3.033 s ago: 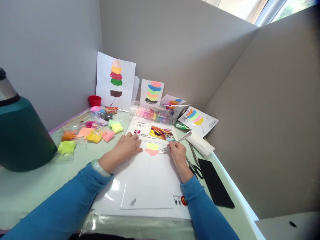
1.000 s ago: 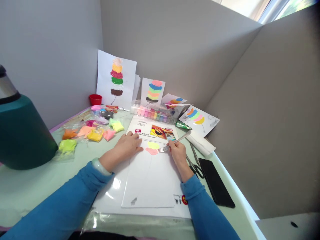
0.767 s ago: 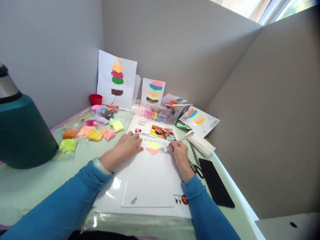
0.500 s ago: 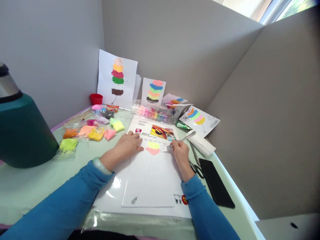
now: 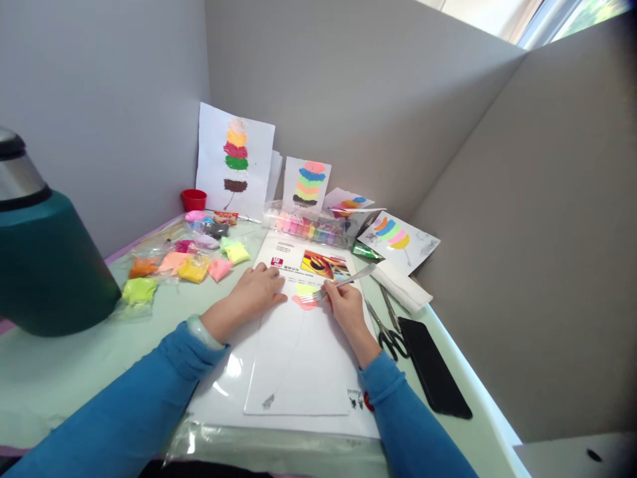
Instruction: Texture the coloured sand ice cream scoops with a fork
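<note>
A metal fork [image 5: 356,275] is pinched in my right hand [image 5: 348,313], its tines pointing left. The tines lie over the pink clay patch [image 5: 297,302]; whether they press into it I cannot tell. Just above the pink sits a yellow clay patch [image 5: 304,289]. Both patches are on a white sheet of paper [image 5: 298,372] with a thin line running down from them. My left hand [image 5: 256,294] rests flat at the sheet's left edge, fingers stretched out, thumb close to the patches, holding nothing.
Bagged clay [image 5: 193,268] in several colours lies at left, beside a large green bottle [image 5: 54,265]. A red cup [image 5: 194,199] and painted cards [image 5: 307,182] stand behind. Scissors [image 5: 388,335], a black phone [image 5: 434,368] and a folded white tissue [image 5: 403,285] are at right.
My right hand has moved left with the fork, bringing its tines from beside the clay patches to over the pink one. My left hand stays in place.
</note>
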A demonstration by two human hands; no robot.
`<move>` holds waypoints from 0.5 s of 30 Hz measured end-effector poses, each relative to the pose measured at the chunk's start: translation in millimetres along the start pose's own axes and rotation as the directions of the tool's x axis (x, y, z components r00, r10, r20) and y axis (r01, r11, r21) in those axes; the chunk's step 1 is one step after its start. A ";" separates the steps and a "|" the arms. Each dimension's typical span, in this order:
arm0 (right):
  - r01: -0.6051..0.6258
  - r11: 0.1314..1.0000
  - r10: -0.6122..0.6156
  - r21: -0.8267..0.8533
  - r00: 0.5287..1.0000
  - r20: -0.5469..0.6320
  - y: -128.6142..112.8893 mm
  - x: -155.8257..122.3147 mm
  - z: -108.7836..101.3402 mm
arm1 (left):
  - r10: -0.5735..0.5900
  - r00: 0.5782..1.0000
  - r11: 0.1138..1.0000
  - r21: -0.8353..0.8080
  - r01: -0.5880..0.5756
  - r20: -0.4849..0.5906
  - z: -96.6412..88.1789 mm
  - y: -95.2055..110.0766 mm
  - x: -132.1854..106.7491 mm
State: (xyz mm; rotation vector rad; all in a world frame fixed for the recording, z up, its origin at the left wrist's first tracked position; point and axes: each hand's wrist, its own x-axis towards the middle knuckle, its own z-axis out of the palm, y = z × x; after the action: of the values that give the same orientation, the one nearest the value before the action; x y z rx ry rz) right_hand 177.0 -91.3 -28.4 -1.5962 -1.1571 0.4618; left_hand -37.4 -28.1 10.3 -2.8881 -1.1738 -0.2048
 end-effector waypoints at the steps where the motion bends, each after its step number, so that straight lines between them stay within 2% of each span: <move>1: 0.005 0.999 -0.005 -0.032 1.000 0.010 -1.0 -0.5 1.6 | 0.000 1.000 1.000 0.001 0.000 -0.004 -0.1 0.1 -0.1; 5: -0.017 0.984 0.004 -0.180 0.997 -0.073 -3.0 0.8 -3.7 | 0.002 1.000 1.000 -0.016 -0.002 -0.012 -0.3 -0.2 0.0; 8: -0.031 0.984 0.006 -0.175 0.990 -0.142 -2.3 0.8 -9.4 | -0.004 1.000 1.000 -0.022 0.004 -0.005 0.0 -0.8 0.4; 10: -0.014 0.993 -0.001 -0.118 0.993 -0.121 -2.1 -0.9 -7.8 | -0.002 1.000 1.000 -0.015 0.002 -0.005 0.3 -0.8 0.6; 12: 0.006 0.997 -0.010 -0.075 0.999 -0.051 -2.5 -2.6 -3.5 | 0.003 1.000 1.000 -0.007 -0.004 -0.017 0.6 -0.6 0.7; 15: 0.010 0.993 -0.011 -0.114 1.000 -0.010 -3.7 -2.9 -0.9 | 0.014 0.999 1.000 -0.008 -0.014 -0.037 0.7 -0.5 0.5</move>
State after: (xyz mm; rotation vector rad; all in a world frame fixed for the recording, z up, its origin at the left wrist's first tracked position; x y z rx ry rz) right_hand 174.7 -94.4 -25.5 -1.6878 -1.2014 0.3851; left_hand -37.3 -27.3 9.6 -2.8860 -1.1496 -0.2620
